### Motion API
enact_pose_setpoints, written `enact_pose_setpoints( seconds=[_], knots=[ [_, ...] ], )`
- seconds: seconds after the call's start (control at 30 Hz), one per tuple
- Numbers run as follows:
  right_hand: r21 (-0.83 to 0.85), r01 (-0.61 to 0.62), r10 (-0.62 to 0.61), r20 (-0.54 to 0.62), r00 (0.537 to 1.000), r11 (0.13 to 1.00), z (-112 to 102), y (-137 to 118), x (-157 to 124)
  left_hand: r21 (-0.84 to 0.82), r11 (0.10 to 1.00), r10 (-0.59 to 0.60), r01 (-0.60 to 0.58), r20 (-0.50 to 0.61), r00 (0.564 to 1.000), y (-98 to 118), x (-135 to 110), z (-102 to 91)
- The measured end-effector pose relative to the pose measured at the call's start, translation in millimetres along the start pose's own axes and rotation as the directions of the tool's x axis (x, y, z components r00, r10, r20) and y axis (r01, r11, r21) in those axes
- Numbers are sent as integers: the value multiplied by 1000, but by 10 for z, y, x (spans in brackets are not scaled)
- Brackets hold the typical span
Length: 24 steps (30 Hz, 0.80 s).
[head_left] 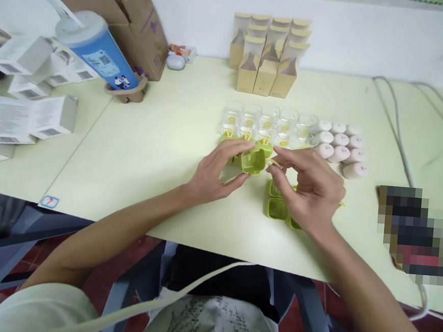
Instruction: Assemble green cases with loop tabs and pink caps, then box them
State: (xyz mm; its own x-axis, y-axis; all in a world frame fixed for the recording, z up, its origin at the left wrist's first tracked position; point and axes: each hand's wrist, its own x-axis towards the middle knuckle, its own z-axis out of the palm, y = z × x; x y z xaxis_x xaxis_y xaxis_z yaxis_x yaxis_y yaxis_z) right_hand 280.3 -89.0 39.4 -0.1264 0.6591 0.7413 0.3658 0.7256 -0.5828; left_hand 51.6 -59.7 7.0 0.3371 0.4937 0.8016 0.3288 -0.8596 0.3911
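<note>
My left hand (215,171) is closed around a small green plastic cup (253,161), held just above the pale table (142,149). My right hand (311,191) pinches a thin yellowish piece (276,164) right beside the cup's rim. Under my right hand lie more green cups (277,208). Behind my hands sits a row of clear containers with yellow parts (265,121), and to their right a cluster of pale pink rounded caps (340,142).
Tan cardboard boxes (266,62) are stacked at the back wall. A blue and white cylinder (96,48) and a brown carton (141,21) stand at back left, with white boxes (26,115) beside them. Grey cables (397,123) run on the right, near a blurred object (411,232).
</note>
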Motion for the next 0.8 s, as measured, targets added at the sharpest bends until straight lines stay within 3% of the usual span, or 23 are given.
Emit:
enact_pose_setpoints(
  seconds=[0.23, 0.57, 0.8],
  knots=[
    [-98, 26, -25, 12, 1000, 995, 48, -64, -38, 84, 996, 37, -42, 50, 998, 55, 12, 25],
    [-240, -4, 2, -7, 1000, 971, 158, -141, -101, 85, 992, 91, -89, -21, 996, 75, 7, 52],
    [-269, 24, 3, 97, 995, 963, 110, -124, -73, 110, 981, 160, -158, -10, 987, 52, -6, 66]
  ],
)
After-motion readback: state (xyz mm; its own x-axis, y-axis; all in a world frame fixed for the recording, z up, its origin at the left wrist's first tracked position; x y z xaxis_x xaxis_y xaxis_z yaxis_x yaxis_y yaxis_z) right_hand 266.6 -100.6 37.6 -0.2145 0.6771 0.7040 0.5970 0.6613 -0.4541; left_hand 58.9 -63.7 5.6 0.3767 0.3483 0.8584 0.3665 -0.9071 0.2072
